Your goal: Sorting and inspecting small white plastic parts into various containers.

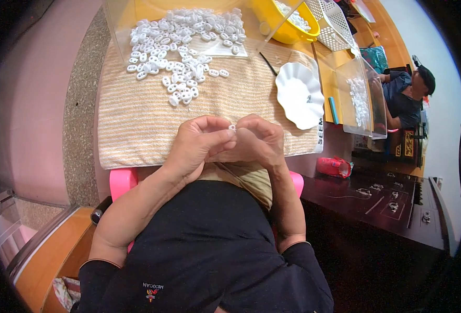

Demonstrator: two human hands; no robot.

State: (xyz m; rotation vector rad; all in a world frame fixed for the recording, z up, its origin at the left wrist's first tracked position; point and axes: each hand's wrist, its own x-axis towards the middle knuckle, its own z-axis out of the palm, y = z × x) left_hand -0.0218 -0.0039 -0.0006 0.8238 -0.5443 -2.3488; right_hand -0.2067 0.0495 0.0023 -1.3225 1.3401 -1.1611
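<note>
My left hand (191, 143) is closed in a pinch near the front edge of the striped towel. Between its thumb and forefinger is a small white plastic piece (232, 127) with a hole. My right hand (264, 140) meets it from the other side, its fingers curled up against the piece; whether they grip it or something else too small to make out is hidden. Beyond my hands lies a heap of white oval plastic pieces with holes (181, 68). To the right stands a white scalloped dish (299, 96) with a small dark mark or bit inside.
Beige striped towel (136, 120) covers the tabletop. Clear plastic panels rise around the heap. At the far right are a yellow basin (272, 23), a white perforated basket (335, 26) and a clear box (372, 99) of white pieces. Another person (405, 96) sits beyond it.
</note>
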